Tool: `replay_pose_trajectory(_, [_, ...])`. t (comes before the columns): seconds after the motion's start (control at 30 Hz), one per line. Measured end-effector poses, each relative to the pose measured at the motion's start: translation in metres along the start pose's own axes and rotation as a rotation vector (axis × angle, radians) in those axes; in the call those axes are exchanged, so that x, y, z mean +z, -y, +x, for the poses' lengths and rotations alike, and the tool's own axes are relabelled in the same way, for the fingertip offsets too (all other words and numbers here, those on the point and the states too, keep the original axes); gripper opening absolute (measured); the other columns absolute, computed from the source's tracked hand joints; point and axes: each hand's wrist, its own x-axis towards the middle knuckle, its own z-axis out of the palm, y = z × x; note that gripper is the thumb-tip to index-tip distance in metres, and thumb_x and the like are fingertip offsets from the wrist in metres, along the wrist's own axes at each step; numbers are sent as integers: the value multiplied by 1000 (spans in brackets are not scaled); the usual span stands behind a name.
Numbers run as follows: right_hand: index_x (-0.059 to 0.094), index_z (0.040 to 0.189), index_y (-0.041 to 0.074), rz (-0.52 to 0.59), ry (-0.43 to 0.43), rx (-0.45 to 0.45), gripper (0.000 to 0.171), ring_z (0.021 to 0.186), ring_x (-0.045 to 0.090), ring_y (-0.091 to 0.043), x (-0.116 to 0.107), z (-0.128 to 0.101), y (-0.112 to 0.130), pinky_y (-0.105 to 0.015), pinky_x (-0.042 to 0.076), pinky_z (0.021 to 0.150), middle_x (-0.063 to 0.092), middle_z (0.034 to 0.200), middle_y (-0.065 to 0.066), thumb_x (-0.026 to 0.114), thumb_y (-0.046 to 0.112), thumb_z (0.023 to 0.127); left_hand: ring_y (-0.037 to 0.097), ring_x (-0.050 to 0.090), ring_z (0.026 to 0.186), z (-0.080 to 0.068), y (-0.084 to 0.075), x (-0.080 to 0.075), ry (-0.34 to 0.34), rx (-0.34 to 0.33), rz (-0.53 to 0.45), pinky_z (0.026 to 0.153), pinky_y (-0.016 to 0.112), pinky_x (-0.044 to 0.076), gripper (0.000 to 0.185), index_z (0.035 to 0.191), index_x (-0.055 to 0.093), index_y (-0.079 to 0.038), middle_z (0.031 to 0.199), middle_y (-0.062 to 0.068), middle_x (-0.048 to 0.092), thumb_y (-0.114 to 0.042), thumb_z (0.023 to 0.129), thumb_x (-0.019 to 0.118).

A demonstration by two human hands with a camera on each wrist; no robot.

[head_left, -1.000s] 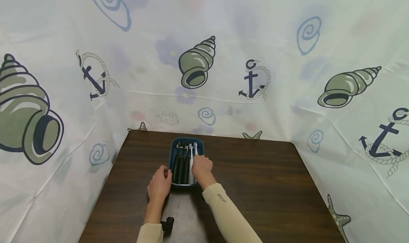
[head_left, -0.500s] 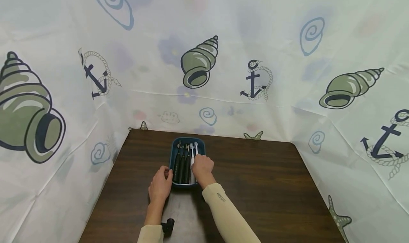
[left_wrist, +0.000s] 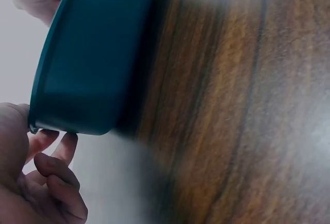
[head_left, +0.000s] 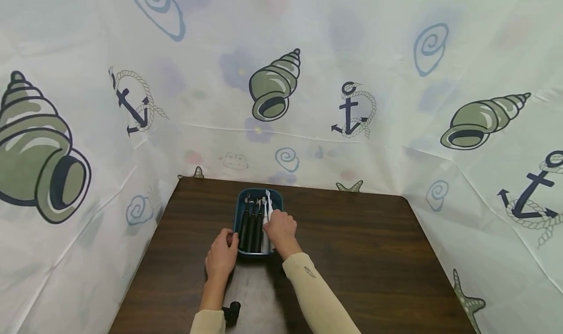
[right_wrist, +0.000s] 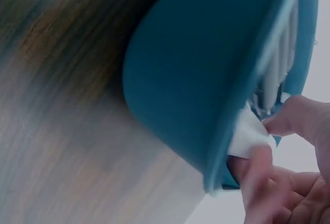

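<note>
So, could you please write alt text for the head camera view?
A person's right hand grips a white toothbrush in a dark blue plastic tray of black toothbrushes, while the left hand steadies the tray's edge on a dark wooden table.

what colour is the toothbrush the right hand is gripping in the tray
White. The right hand grips a white toothbrush in the blue tray, beside black ones; the head view shows it best.
</note>
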Motion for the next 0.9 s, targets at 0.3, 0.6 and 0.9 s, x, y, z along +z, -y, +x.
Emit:
replay_pose_trajectory(0.3, [65, 92, 11, 11, -65, 18, 29, 62, 60, -24, -21, 4, -7, -43, 48, 59, 62, 73, -4, 75, 38, 97, 41, 69, 115, 0, 4, 5, -23, -1, -3, 95, 66, 46, 39, 138, 62, -18, 130, 9, 73, -46, 113, 49])
replay_pose_trajectory(0.6, [71, 109, 13, 145, -161, 33, 26, 70, 68, -25, -41, 4, -22, -45, 54, 66, 75, 88, -5, 74, 36, 98, 41, 70, 114, 0, 4, 6, -37, -7, 8, 91, 63, 46, 39, 137, 61, -17, 129, 11, 71, -45, 113, 48])
replay_pose_trajectory(0.9, [70, 124, 13, 267, -249, 47, 33, 75, 72, -26, -65, -2, -36, -47, 56, 66, 79, 99, -5, 75, 35, 99, 40, 69, 112, -1, 5, 10, -40, 2, 8, 91, 63, 47, 39, 137, 62, -18, 126, 10, 71, -46, 113, 49])
